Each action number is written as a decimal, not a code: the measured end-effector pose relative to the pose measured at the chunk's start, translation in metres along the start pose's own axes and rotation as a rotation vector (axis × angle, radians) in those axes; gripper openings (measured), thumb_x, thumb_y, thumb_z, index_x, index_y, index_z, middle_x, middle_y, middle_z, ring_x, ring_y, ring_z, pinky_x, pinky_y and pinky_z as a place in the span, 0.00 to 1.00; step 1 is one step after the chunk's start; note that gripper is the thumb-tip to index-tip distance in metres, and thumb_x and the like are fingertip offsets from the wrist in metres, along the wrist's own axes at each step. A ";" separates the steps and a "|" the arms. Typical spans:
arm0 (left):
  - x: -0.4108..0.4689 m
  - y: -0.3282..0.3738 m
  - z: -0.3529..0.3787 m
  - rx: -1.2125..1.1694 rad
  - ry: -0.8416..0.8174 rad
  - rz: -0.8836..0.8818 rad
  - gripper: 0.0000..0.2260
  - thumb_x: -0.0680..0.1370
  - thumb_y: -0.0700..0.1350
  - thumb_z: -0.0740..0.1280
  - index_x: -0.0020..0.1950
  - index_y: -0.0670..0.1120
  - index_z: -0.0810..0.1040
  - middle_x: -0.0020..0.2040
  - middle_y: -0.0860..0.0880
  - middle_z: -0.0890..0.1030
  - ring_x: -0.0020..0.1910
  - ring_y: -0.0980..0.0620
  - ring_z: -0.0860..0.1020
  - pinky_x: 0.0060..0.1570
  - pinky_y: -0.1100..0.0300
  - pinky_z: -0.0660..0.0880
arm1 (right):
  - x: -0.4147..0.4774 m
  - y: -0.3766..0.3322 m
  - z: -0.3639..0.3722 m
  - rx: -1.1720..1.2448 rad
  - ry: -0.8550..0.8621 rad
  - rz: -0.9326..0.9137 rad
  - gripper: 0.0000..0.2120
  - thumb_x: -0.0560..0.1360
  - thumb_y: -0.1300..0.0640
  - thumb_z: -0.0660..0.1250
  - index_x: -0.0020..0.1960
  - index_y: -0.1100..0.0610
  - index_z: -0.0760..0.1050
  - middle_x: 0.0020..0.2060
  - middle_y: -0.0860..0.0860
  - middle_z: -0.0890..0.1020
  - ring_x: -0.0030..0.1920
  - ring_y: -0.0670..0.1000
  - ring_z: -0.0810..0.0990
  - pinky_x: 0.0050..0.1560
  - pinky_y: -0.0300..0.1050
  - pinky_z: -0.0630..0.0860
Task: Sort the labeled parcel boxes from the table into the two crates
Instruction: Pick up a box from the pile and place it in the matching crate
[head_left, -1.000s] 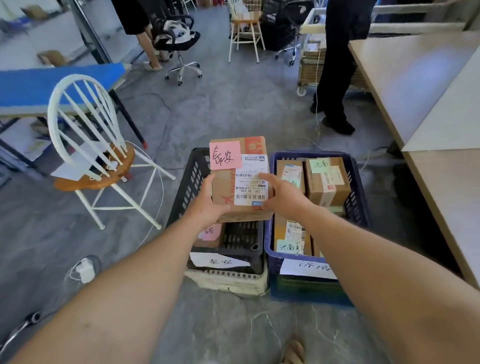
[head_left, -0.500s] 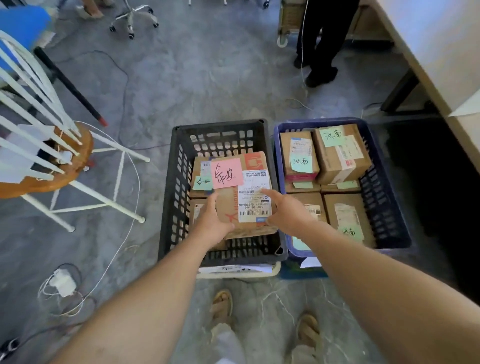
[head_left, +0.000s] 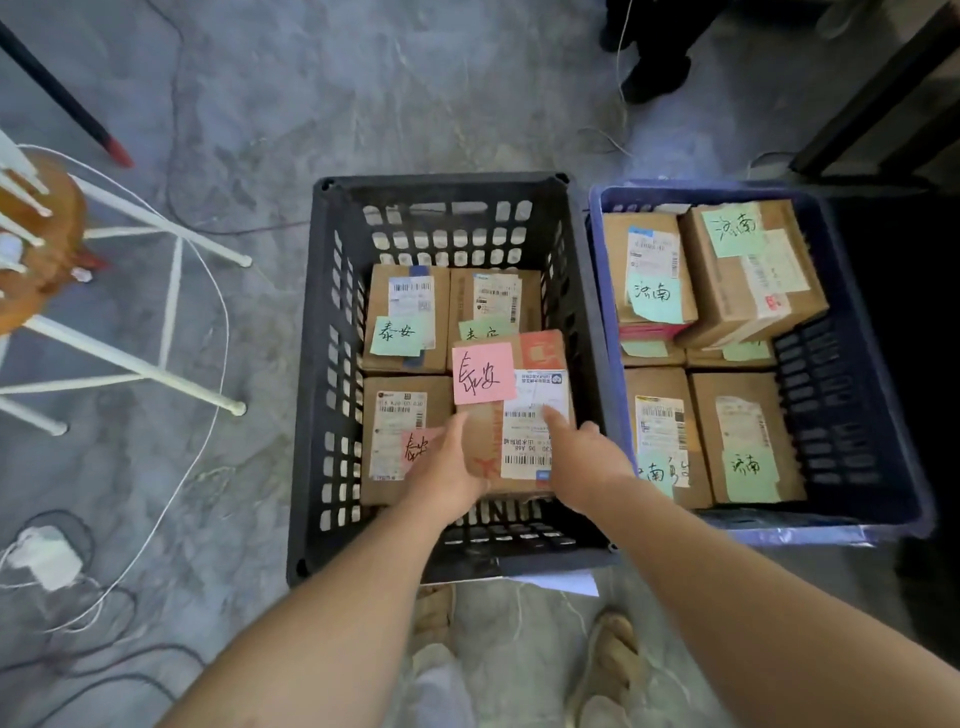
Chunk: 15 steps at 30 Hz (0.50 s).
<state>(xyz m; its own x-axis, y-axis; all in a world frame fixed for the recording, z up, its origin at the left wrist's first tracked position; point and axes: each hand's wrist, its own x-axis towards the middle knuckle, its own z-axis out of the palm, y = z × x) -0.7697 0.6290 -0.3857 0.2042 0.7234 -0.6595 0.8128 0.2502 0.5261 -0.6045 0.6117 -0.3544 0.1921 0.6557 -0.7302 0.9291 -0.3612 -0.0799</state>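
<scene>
Hiding parcels (head_left: 493, 299) beneath, a brown cardboard parcel box (head_left: 514, 410) with pink note is clamped by left grip (head_left: 447, 478) and right grip (head_left: 584, 467) in a black plastic crate (head_left: 441, 182).

This looks like a makeshift parcel-sorting corner in a plain workroom or office, not a home. A black crate (head_left: 311, 364) on the left and a blue crate (head_left: 857, 374) on the right stand side by side on a bare grey floor (head_left: 363, 93). Both hold cardboard boxes (head_left: 405, 319) with barcode shipping labels and handwritten sticky notes. A white chair (head_left: 36, 244) with a wooden seat stands at the left. Loose cables (head_left: 227, 338) and a charger (head_left: 47, 556) lie on the floor. Another person's dark shoes (head_left: 657, 78) show at the far edge.
</scene>
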 end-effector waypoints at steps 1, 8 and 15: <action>0.005 -0.003 0.002 0.013 -0.006 0.007 0.39 0.73 0.42 0.72 0.74 0.61 0.53 0.63 0.51 0.73 0.47 0.54 0.76 0.45 0.54 0.78 | 0.005 -0.002 0.005 -0.016 -0.013 0.014 0.38 0.77 0.63 0.58 0.78 0.48 0.40 0.61 0.61 0.68 0.43 0.56 0.72 0.39 0.48 0.71; 0.043 -0.035 0.023 0.069 -0.055 -0.013 0.38 0.75 0.43 0.71 0.74 0.62 0.50 0.53 0.54 0.74 0.40 0.56 0.77 0.35 0.60 0.75 | 0.049 -0.010 0.036 -0.015 -0.063 0.020 0.38 0.77 0.60 0.61 0.78 0.48 0.41 0.58 0.59 0.68 0.44 0.54 0.72 0.40 0.46 0.71; 0.069 -0.053 0.044 0.112 -0.140 -0.024 0.40 0.74 0.42 0.71 0.78 0.57 0.51 0.70 0.48 0.69 0.46 0.60 0.69 0.37 0.68 0.64 | 0.083 0.001 0.065 -0.076 -0.068 -0.130 0.21 0.82 0.49 0.53 0.73 0.52 0.61 0.62 0.58 0.72 0.58 0.59 0.73 0.46 0.44 0.64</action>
<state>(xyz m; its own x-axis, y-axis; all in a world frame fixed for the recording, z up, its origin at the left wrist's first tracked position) -0.7748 0.6374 -0.4826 0.2511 0.6195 -0.7437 0.8726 0.1876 0.4509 -0.6079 0.6225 -0.4595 0.0494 0.6459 -0.7618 0.9664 -0.2235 -0.1268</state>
